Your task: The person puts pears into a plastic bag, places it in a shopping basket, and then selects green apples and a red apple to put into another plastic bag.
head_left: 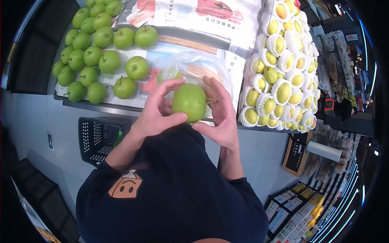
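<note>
A green apple (pixel 189 103) is held up in front of me, its stem pointing right. My left hand (pixel 157 111) grips its left side, with the thumb across the lower front. Curled around the right side is my right hand (pixel 221 115), fingertips at the apple's edge and a gap between palm and fruit. Just behind my hands, a clear plastic bag (pixel 198 65) lies on the display, with a green fruit (pixel 170 74) seen partly through it. More green apples, including one near my left hand (pixel 125 87), sit on the printed sheets.
Rows of green apples (pixel 93 55) fill the display's left side. Yellow-green fruit in white foam nets (pixel 283 92) is piled at right. Below the display edge, a dark shopping basket (pixel 91 137) stands on the floor. A plastic roll (pixel 323 151) and packed shelves (pixel 291 206) are at right.
</note>
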Tool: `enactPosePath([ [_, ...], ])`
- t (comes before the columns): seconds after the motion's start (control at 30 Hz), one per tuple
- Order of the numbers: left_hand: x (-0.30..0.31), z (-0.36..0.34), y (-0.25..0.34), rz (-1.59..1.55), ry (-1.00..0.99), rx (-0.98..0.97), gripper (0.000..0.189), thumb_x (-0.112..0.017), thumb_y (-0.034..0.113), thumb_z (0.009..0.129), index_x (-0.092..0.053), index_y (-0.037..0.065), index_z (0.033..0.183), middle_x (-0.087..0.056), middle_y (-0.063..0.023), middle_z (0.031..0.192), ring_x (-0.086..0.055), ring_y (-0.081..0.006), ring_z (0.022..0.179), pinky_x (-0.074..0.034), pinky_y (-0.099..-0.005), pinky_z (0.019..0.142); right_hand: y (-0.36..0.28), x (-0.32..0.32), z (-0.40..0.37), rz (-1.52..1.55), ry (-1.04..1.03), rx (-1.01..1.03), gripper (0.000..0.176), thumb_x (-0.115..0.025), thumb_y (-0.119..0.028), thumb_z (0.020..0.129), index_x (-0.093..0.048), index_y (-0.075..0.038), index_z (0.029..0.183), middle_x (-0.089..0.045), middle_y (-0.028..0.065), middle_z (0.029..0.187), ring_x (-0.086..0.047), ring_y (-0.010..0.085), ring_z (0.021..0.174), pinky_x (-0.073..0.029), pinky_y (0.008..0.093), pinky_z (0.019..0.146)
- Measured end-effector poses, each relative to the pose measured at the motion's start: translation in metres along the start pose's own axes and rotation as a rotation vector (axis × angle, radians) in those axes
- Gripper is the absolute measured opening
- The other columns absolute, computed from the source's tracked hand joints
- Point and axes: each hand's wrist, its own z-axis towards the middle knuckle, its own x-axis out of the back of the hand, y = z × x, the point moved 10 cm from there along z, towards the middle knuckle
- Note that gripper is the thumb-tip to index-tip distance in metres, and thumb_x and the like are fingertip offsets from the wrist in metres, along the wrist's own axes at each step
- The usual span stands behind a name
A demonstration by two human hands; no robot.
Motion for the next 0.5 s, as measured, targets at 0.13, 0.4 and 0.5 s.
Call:
enactPosePath([
  [0.13, 0.003, -0.011, 0.034, 0.429, 0.073, -0.369, 0.081, -0.084, 0.004, 0.072, -0.044, 0.007, 0.143, -0.054, -0.0128, 0.137, -0.060, -0.0229, 0.120, -0.058, -0.0289, 0.082, 0.008, -0.011, 0.012, 0.037, -0.076, -0.108, 0.096, -0.090, -0.011, 0.066, -0.041, -0.005, 0.149, -0.049, 0.0129, 0.146, -0.048, 0.0243, 0.134, -0.043, 0.0429, 0.106],
  [0.4, 0.038, -0.021, 0.040, 0.426, 0.230, -0.299, 0.079, -0.081, 0.002, 0.076, -0.042, 0.008, 0.145, -0.040, -0.0137, 0.149, -0.055, -0.0244, 0.126, -0.056, -0.0322, 0.088, -0.025, -0.024, 0.070, -0.266, -0.019, 0.095, 0.090, -0.088, -0.012, 0.066, -0.043, -0.003, 0.143, -0.057, 0.0134, 0.134, -0.057, 0.0237, 0.121, -0.051, 0.0413, 0.095],
  [0.5, 0.052, -0.026, 0.032, 0.507, 0.221, -0.254, 0.063, -0.075, -0.001, 0.079, -0.051, 0.005, 0.137, -0.049, -0.0127, 0.140, -0.062, -0.0203, 0.113, -0.058, -0.0293, 0.082, -0.031, -0.018, 0.120, -0.419, 0.145, 0.064, 0.088, -0.086, -0.017, 0.067, -0.043, -0.003, 0.143, -0.060, 0.0155, 0.128, -0.061, 0.0242, 0.117, -0.052, 0.0390, 0.093],
])
